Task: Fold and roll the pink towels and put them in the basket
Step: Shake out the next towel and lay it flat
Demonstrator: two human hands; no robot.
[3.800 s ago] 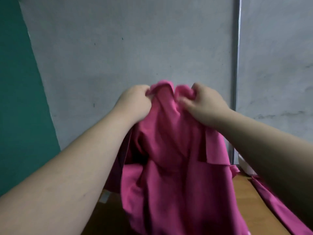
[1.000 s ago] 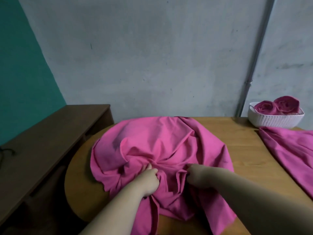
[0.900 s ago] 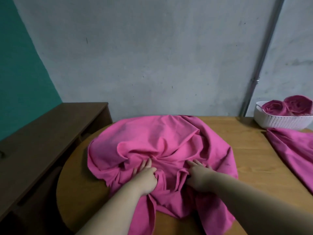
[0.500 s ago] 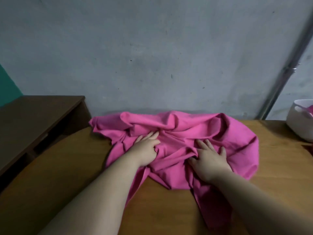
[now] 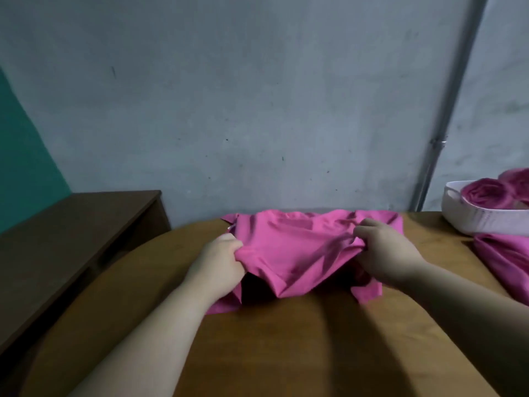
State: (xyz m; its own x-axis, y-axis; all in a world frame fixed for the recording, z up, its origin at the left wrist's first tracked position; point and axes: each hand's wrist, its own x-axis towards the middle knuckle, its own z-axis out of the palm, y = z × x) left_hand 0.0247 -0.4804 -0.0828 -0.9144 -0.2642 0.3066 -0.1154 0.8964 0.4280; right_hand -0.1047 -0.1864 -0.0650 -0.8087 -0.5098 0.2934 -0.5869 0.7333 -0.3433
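Tabletop (image 5: 286, 345) holds pink towel (image 5: 297, 242) crosswise, gripped by left hand (image 5: 220, 262) and right hand (image 5: 383, 253).

A crumpled pink towel (image 5: 294, 247) stretches between the fingers (image 5: 229, 242) of the left hand (image 5: 220, 263) and right hand (image 5: 386, 253), its near edge raised. Right of those fingers, a white basket (image 5: 458, 222) holds rolled towels (image 5: 483, 193).

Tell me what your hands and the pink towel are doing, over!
Left hand and right hand each grip the pink towel. Near edge lifted off the table, not rolled. Basket far right, path open.
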